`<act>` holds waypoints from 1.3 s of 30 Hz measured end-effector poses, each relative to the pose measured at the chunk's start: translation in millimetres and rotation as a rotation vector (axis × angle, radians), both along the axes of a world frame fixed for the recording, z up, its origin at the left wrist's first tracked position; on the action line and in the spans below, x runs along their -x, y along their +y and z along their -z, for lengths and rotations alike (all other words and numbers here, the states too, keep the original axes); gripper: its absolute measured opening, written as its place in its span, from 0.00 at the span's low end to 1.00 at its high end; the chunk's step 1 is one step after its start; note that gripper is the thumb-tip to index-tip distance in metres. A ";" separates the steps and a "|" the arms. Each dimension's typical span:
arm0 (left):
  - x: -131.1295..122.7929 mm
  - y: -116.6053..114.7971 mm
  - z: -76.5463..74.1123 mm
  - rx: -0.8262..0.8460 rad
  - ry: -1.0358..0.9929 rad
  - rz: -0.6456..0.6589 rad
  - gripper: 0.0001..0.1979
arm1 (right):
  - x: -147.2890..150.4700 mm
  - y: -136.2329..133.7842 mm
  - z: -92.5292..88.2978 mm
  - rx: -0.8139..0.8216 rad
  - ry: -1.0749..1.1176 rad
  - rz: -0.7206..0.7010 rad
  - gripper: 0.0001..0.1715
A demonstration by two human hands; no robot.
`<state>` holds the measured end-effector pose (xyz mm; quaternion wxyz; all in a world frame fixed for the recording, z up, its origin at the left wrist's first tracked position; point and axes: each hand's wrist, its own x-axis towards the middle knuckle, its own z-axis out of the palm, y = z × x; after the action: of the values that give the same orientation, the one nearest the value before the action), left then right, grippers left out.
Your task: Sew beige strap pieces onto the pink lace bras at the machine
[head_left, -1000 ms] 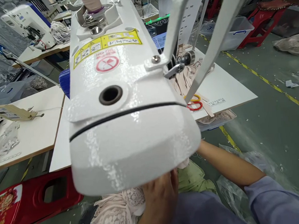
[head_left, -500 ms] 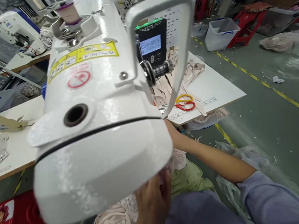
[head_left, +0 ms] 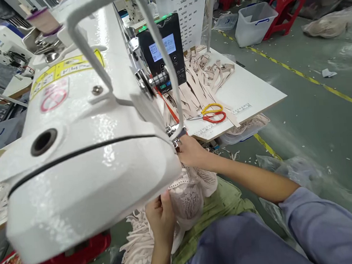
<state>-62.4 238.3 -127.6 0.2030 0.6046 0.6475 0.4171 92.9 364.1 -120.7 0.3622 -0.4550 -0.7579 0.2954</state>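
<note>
Factory floor [head_left: 313,114] and desk [head_left: 251,90] lie behind; under the machine [head_left: 84,154], limp, light lace [head_left: 188,197] likely handles best by its edge, left hand [head_left: 160,215] grip closed on it, right hand [head_left: 191,151] grip state indeterminable.

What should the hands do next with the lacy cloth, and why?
Probably feed the lace in under the machine: the left hand pinches its edge below it, the right hand is up by the front end, and most lace hangs down.
</note>
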 end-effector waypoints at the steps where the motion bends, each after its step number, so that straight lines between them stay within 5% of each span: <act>1: -1.9 -0.4 -1.9 -0.015 0.001 -0.017 0.18 | -0.6 0.5 0.8 -0.011 -0.006 -0.010 0.05; 9: -9.6 -1.4 -3.7 -0.124 0.083 -0.164 0.11 | -2.7 2.1 1.0 -0.041 0.015 -0.057 0.08; 27: -3.7 2.3 -3.4 0.078 -0.071 -0.131 0.14 | -3.9 0.7 -3.7 -0.012 0.205 -0.087 0.10; 33: -2.6 -5.3 0.6 0.594 -0.601 0.226 0.24 | -15.4 -13.6 -17.0 0.098 0.324 -0.090 0.08; 36: -17.9 -25.7 24.1 0.820 -0.891 0.485 0.29 | -30.1 -30.0 -24.7 0.236 0.346 -0.156 0.09; 39: -33.6 -41.5 61.6 0.847 -0.786 0.651 0.33 | -42.2 -46.1 -20.2 0.438 0.471 -0.200 0.09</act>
<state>-28.8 196.8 -189.2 0.7601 0.4400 0.4174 0.2333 135.1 318.0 -100.5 0.3903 -0.3647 -0.6129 0.5823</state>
